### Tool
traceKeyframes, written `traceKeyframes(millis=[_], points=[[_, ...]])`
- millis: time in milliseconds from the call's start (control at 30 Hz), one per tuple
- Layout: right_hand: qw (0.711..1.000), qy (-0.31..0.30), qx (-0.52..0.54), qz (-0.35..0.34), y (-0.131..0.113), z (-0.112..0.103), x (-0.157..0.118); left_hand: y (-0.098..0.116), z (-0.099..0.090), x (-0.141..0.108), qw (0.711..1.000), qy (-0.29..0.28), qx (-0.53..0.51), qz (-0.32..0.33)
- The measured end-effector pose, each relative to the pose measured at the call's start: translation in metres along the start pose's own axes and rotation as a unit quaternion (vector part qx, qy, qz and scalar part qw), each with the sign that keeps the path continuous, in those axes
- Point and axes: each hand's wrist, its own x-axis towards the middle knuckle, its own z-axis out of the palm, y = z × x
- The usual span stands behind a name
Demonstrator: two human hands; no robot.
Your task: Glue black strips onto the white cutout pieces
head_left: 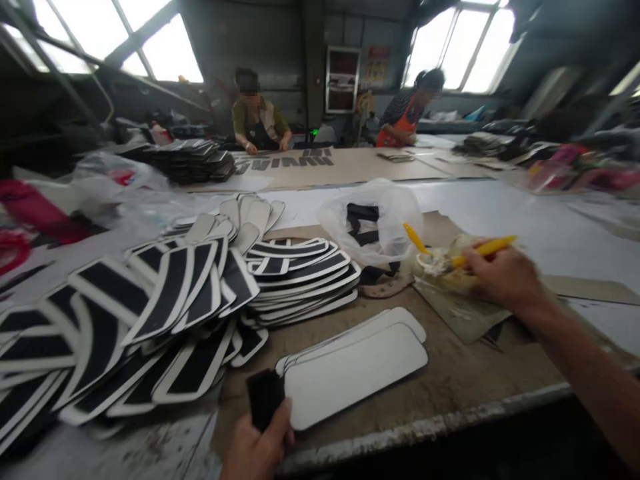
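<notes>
My left hand [260, 440] pinches a small black strip of material [265, 400] at the table's front edge. Touching that strip is the left end of a few overlapping off-white rounded panels [357, 373]. To the right, my right hand [505, 283] grips a yellow-handled brush [490, 247]. The brush's lower end is hidden in a tub [443, 273] smeared with whitish paste. A second yellow handle [416, 239] leans out of the same tub. Behind the panels, a clear plastic bag [395, 220] holds black pieces [363, 223].
Left of the panels lies a spread heap of black-and-white curved pieces [190, 280], beside a neater stack [305, 280]. Brown board [450, 380] covers the worn table front. Two co-workers [257, 123] [410, 113] stand at a far table. Crumpled plastic [125, 187] lies left.
</notes>
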Motion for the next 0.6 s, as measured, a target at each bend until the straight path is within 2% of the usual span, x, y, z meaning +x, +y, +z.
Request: traceKeyframes(millis=[67, 133, 267, 333, 400, 467, 600], points=[[0.999, -0.02, 0.037, 0.016, -0.001, -0.006, -0.026, -0.003, 0.001, 0.002, 0.999, -0.034, -0.028, -0.001], [0.985, -0.051, 0.157, 0.039, -0.008, -0.005, -0.061, -0.005, 0.001, 0.004, 0.997, -0.054, -0.053, -0.001], [0.918, -0.224, 0.324, -0.039, -0.047, 0.014, -0.137, -0.011, 0.001, 0.004, 0.993, -0.069, -0.095, 0.006], [0.884, -0.271, 0.379, -0.047, -0.07, 0.026, -0.163, -0.014, 0.001, 0.005, 0.991, -0.076, -0.112, 0.0], [0.859, -0.298, 0.414, -0.036, -0.087, 0.036, -0.178, -0.018, 0.001, 0.006, 0.989, -0.086, -0.118, -0.005], [0.847, -0.311, 0.431, -0.025, -0.097, 0.043, -0.186, -0.021, 0.0, 0.007, 0.989, -0.095, -0.116, -0.002], [0.845, -0.325, 0.424, -0.021, -0.099, 0.051, -0.193, -0.026, 0.0, 0.009, 0.988, -0.104, -0.115, 0.017]])
